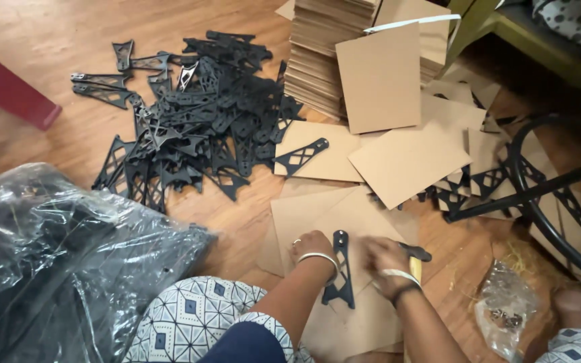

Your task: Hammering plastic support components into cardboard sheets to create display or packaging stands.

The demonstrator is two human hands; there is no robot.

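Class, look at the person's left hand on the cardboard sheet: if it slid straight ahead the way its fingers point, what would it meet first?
The left hand points up-frame. Probably bare cardboard sheets first, then the lone black bracket lying on cardboard beyond; depth is unclear.

clear plastic bag (68, 262) lower left | small clear bag (506, 312) lower right

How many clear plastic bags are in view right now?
2. A large clear plastic bag lies at lower left; a small clear plastic bag of small hardware lies at lower right. Others may be hidden.
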